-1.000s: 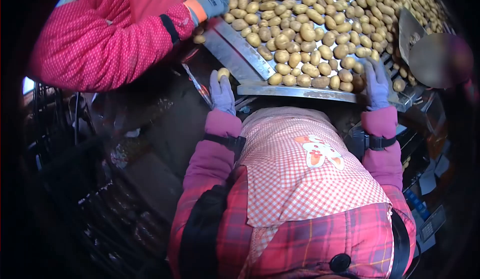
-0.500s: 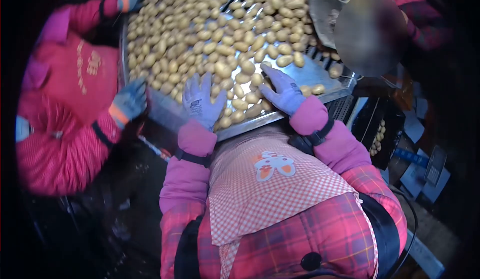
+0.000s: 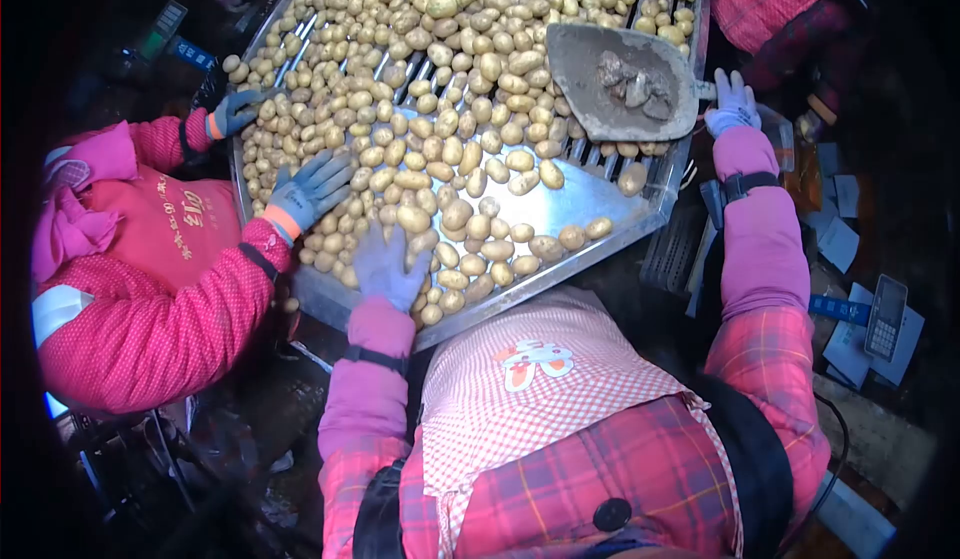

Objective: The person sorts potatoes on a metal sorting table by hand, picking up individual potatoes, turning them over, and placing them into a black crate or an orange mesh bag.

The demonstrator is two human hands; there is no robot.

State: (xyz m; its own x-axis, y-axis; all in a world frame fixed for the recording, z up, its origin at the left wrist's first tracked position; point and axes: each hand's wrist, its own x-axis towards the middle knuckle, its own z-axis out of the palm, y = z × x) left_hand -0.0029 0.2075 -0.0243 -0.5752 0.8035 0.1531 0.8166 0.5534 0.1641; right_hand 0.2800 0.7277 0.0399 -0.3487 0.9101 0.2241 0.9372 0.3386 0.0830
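Potatoes (image 3: 470, 159) cover a metal sorting table (image 3: 590, 202) with slatted bars and a raised rim. My left hand (image 3: 388, 264), in a pale purple glove, lies on potatoes near the table's front left edge, fingers spread. Beyond the table's right edge, my gloved right hand (image 3: 733, 104) is raised beside the short handle of a grey scoop (image 3: 625, 81), fingers apart. Inside the scoop are dark clods (image 3: 637, 87); it rests on the potatoes and bars at the right.
A co-worker in red (image 3: 190, 229) is at the left, with both blue-gloved hands over the potatoes. Another person's red sleeve (image 3: 765, 4) shows at the upper right. At the right lie papers (image 3: 848, 344), a calculator-like device (image 3: 886, 319) and a dark grate (image 3: 670, 244).
My right hand has left the potatoes and moved right, near the scoop handle. My left hand stays among the potatoes. The co-worker's nearer hand has moved onto the potatoes. The view has shifted.
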